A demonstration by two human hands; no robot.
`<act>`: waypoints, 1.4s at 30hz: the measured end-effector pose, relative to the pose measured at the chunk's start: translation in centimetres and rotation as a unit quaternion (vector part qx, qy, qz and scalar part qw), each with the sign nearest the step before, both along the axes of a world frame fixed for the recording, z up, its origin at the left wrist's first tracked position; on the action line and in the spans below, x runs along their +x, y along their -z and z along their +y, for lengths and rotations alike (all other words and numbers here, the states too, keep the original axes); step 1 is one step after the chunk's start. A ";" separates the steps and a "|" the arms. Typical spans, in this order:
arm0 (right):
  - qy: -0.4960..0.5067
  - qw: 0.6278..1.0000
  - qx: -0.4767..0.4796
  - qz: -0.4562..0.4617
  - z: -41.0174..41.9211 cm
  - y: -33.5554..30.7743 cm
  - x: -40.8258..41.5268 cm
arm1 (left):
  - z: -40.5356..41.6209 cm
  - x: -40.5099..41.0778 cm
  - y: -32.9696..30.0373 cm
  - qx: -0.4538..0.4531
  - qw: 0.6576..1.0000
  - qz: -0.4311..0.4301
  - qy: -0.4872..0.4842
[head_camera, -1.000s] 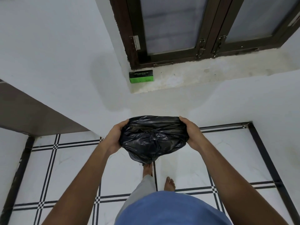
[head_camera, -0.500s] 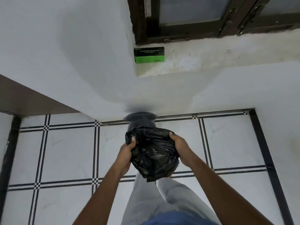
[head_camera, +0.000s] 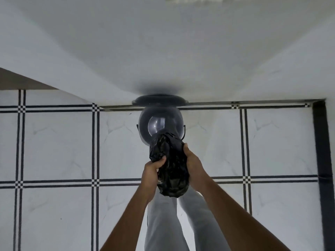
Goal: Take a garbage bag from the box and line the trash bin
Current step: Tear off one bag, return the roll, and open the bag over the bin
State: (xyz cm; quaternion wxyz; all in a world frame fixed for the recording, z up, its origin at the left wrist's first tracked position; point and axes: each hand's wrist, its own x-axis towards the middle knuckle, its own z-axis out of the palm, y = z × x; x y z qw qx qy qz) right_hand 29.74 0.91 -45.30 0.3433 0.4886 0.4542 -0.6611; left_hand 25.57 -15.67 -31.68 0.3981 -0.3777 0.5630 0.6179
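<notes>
Nearest the camera, two legs in light grey trousers point(head_camera: 163, 223) run up the middle of the view, with a bare forearm on each side reaching forward over them. The left hand point(head_camera: 152, 171) has its fingers curled into the left side of a crumpled black garbage bag point(head_camera: 169, 165), thumb pressed into the plastic. The right hand point(head_camera: 192, 160) grips the right side of the same bag, fingers wrapped round its edge. The bag is bunched into a long wrinkled bundle held between the two hands; its near end hangs down over the trousers, and its far end overlaps the near rim of the trash bin point(head_camera: 160, 124).

The bin is a dark grey round one standing on the floor by the wall, seen from above, its mouth open and its paler inside bottom showing. A thin wire handle shows at its left and right sides. Just beyond it, against the foot of the wall, lies a dark round lid point(head_camera: 159, 101).

The floor point(head_camera: 54, 151) is white marble-look tile crossed by paired black lines, with a broad black border strip on the right. Beyond the bin rises a white wall point(head_camera: 163, 51), and a brown surface cuts in at the far left
</notes>
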 end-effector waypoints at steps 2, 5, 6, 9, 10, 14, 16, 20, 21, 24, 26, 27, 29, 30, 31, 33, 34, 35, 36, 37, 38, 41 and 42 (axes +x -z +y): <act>0.014 1.000 -0.005 -0.015 -1.2 1.6 -2.0 | -0.3 -1.0 3.6 -0.010 1.000 -0.010 -0.017; 0.022 1.000 -0.006 -0.011 -2.7 4.0 -5.5 | -0.7 -3.0 9.1 -0.022 0.999 -0.005 -0.029; 0.023 1.000 0.005 -0.004 -3.0 4.7 -6.6 | -0.7 -3.8 10.7 -0.027 0.999 -0.003 -0.034; 0.026 0.999 0.035 0.016 -3.6 8.0 -9.7 | -1.0 -6.1 15.8 -0.045 0.998 -0.013 -0.051; 0.023 0.999 0.039 0.016 -4.0 9.3 -10.6 | -1.1 -6.9 17.4 -0.042 0.998 -0.015 -0.054; -0.006 0.998 0.049 0.035 -5.0 14.2 -12.9 | -1.9 -9.5 22.9 -0.028 0.997 -0.016 -0.068; -0.040 0.993 0.096 0.055 -5.0 15.2 -13.5 | -2.5 -10.5 25.0 -0.027 0.998 -0.009 -0.065; -0.115 0.969 0.193 0.097 -3.4 16.9 -12.6 | -5.0 -10.9 27.6 -0.056 0.997 0.006 -0.055; -0.116 0.965 0.214 0.102 -2.9 16.9 -12.0 | -5.9 -10.7 27.9 -0.068 0.996 0.002 -0.066; -0.100 0.954 0.265 0.094 -0.8 16.9 -10.3 | -8.0 -9.5 28.1 -0.094 0.991 -0.019 -0.090; -0.093 0.952 0.281 0.080 0.4 16.9 -9.4 | -9.6 -8.5 28.4 -0.110 0.993 -0.007 -0.043; -0.087 0.954 0.279 0.071 1.0 17.0 -9.2 | -10.3 -8.2 28.5 -0.112 0.994 -0.002 -0.020; -0.065 0.964 0.253 0.053 1.8 16.8 -9.4 | -11.2 -8.2 28.6 -0.096 0.995 -0.003 0.001; -0.050 0.970 0.232 0.049 2.2 16.6 -9.9 | -11.4 -8.5 28.6 -0.077 0.997 -0.004 -0.005; -0.031 0.976 0.208 0.052 2.6 16.2 -10.5 | -11.5 -9.0 28.6 -0.058 0.998 -0.002 -0.017; 0.007 0.983 0.172 0.063 3.1 16.0 -12.1 | -11.8 -10.7 28.6 -0.019 0.999 0.018 -0.043; 0.027 0.985 0.157 0.067 3.3 15.8 -12.9 | -12.0 -11.7 28.5 0.004 0.998 0.033 -0.050; 0.045 0.986 0.145 0.072 3.6 15.9 -13.8 | -12.2 -12.9 28.5 0.027 0.997 0.049 -0.055; 0.058 0.986 0.136 0.076 3.6 16.0 -14.6 | -12.4 -14.1 28.6 0.053 0.995 0.057 -0.061; 0.065 0.986 0.134 0.080 3.7 16.2 -15.3 | -12.4 -15.2 28.7 0.065 0.994 0.062 -0.064; 0.068 0.985 0.136 0.080 3.7 16.4 -16.0 | -12.4 -16.3 28.9 0.067 0.993 0.063 -0.066; 0.048 0.983 0.161 0.075 3.9 17.4 -17.5 | -12.4 -18.6 30.0 0.050 0.997 0.047 -0.041; 0.042 0.982 0.168 0.075 4.0 17.7 -17.8 | -12.3 -19.1 30.1 0.049 0.998 0.035 -0.032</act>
